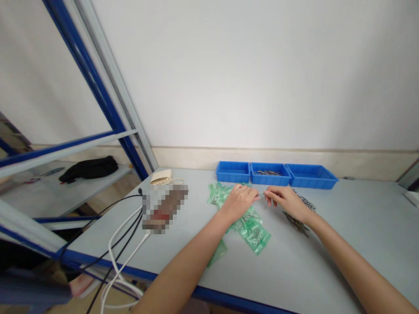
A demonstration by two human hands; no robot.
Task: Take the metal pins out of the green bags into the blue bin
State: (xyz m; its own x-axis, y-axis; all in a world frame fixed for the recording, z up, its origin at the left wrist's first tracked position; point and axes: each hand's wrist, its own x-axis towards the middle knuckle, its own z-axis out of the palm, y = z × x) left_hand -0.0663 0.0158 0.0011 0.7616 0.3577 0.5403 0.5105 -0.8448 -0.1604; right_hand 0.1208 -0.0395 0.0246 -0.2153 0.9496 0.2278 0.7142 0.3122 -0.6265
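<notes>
My left hand (240, 199) is closed, its fingertips meeting those of my right hand (285, 201). A small, thin metal piece (261, 195) spans the short gap between them, pinched from both sides; its exact kind is too small to make out. Under and around my left hand lie green-tinted plastic bags (254, 235) with small, light-coloured parts inside. Beside my right wrist, partly covered by it, is a pile of thin, dark metal rods (296, 224). Some silvery pieces (307, 203) lie just behind that wrist.
Three blue bins stand in a row at the back: a left one (233, 172), a middle one (270, 179) holding thin metal rods, and a right one (310, 182). A cream-coloured box (161, 176) and a blurred-out object (166, 208) lie left. Cables (114, 244) hang over the table edge.
</notes>
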